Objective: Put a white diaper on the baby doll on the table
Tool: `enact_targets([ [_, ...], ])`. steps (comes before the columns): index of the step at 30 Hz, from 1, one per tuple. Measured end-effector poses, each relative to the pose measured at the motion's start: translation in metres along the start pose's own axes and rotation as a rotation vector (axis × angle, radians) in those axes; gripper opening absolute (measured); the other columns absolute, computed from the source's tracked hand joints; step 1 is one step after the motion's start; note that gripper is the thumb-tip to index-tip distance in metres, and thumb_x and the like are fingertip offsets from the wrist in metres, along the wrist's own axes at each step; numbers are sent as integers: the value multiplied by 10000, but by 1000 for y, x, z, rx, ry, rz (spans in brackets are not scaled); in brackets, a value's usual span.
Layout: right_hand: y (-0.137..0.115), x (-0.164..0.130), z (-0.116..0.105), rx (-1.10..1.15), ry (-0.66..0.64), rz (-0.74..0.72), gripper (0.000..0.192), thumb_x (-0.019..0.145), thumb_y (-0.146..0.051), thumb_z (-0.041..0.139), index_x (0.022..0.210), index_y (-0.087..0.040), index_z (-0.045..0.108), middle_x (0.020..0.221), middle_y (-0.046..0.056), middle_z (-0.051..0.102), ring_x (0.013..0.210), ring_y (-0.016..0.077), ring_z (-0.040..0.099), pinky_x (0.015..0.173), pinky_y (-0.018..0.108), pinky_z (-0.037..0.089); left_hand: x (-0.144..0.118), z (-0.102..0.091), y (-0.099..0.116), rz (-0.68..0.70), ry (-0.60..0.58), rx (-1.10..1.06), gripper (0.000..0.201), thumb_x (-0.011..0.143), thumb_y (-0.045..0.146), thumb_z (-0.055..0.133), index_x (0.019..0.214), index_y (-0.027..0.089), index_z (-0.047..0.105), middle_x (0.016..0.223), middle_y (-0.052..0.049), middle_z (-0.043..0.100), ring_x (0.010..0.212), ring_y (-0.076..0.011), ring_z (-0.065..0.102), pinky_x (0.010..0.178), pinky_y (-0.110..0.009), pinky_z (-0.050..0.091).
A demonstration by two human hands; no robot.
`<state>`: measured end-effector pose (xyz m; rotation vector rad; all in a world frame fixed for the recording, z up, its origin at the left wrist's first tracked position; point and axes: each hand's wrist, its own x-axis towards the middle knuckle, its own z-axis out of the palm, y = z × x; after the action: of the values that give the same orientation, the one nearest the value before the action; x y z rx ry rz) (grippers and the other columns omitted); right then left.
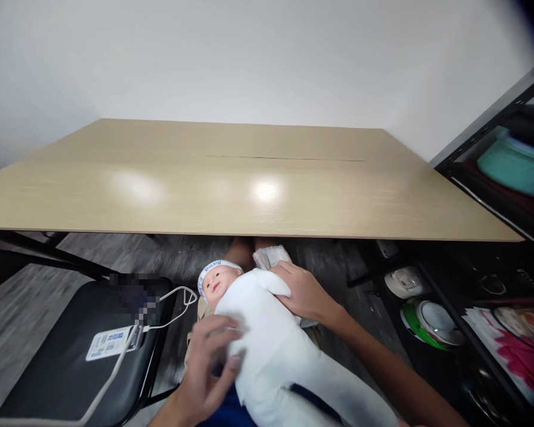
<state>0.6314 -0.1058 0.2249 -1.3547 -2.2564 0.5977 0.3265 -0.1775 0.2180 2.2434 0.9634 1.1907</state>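
A baby doll [271, 332] lies face up across my lap, slanting from its head at the left to its legs at the lower right. It wears a white one-piece suit and a white cap [210, 271] with blue lettering. My right hand [303, 292] is closed around the doll's sleeve on the far side. My left hand [209, 359] is at the doll's near side with its fingers apart, slightly blurred. Just beyond the right hand, a crinkled white item [270, 256] rests by my knee; I cannot make out its kind.
A pale wooden table [231, 196] spans the view ahead, its front edge above my knees. On the left, a black chair [71, 367] carries a labelled device [111, 343] with a white cable [115, 373]. Dark shelves at right hold a teal item [516, 165] and lidded containers [434, 323].
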Motion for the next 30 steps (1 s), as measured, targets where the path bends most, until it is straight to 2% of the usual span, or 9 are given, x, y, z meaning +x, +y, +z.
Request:
enact_targets([
  [2, -6, -5, -3, 80, 66, 19, 260, 1014, -230, 654, 1271, -263, 680, 1186, 65, 718, 1103, 269, 685, 937, 366, 565, -33, -13, -22, -235, 112, 128, 332, 1039, 267, 676, 1370, 276, 654, 1396, -122, 679, 1325, -312, 669, 1105, -464, 583],
  [3, -9, -7, -5, 118, 98, 29, 278, 1009, -228, 650, 1281, -275, 680, 1190, 63, 721, 1095, 268, 695, 925, 362, 573, -45, -18, -29, -335, 117, 158, 386, 1016, 320, 718, 1390, 274, 634, 1438, -134, 666, 1346, -337, 671, 1091, -488, 603],
  [6, -20, -13, -16, 205, 199, 48, 346, 966, -214, 658, 1299, -304, 677, 1192, 61, 735, 1060, 278, 724, 905, 367, 595, -56, -22, -36, -593, -34, 94, 593, 961, 473, 775, 1479, 284, 556, 1494, -151, 679, 1342, -369, 713, 1080, -538, 647],
  [9, -32, -19, -37, 218, 255, 46, 420, 903, -205, 671, 1310, -311, 678, 1202, 68, 743, 1010, 292, 746, 856, 374, 606, -35, -20, -26, -703, -172, -46, 666, 917, 504, 804, 1486, 287, 534, 1481, -153, 714, 1345, -384, 734, 1142, -581, 629],
  [11, -39, -24, -57, 190, 266, 44, 438, 882, -216, 669, 1308, -317, 681, 1180, 67, 750, 965, 292, 753, 814, 372, 606, -10, -20, -17, -674, -179, -92, 709, 887, 492, 832, 1491, 284, 525, 1490, -161, 716, 1344, -397, 738, 1132, -581, 633],
  [14, -40, -33, -91, 69, 297, 64, 428, 872, -247, 663, 1293, -322, 685, 1125, 66, 767, 924, 295, 756, 767, 370, 595, 34, -27, -7, -579, -218, -83, 704, 901, 451, 824, 1514, 286, 518, 1519, -147, 713, 1325, -374, 751, 1095, -517, 648],
  [19, -8, -29, -130, -153, 286, 143, 315, 891, -296, 674, 1206, -293, 696, 1151, 84, 800, 978, 318, 770, 816, 396, 579, 121, -45, -8, -413, -335, 36, 626, 883, 304, 745, 1486, 285, 579, 1472, -77, 755, 1276, -330, 760, 1065, -420, 617],
  [24, 42, -12, -136, -228, 222, 186, 250, 918, -288, 661, 1164, -270, 696, 1129, 69, 801, 964, 297, 764, 796, 375, 551, 190, -41, -37, -352, -442, 82, 637, 796, 288, 747, 1421, 235, 632, 1386, -99, 789, 1191, -333, 764, 1019, -436, 587],
  [30, 88, 2, -126, -234, 305, 212, 363, 939, -301, 671, 1302, -301, 684, 1273, 53, 805, 1092, 312, 790, 868, 400, 587, 234, -37, -85, -316, -444, 130, 742, 813, 353, 747, 1515, 192, 567, 1307, -121, 815, 1124, -330, 770, 960, -429, 568],
])
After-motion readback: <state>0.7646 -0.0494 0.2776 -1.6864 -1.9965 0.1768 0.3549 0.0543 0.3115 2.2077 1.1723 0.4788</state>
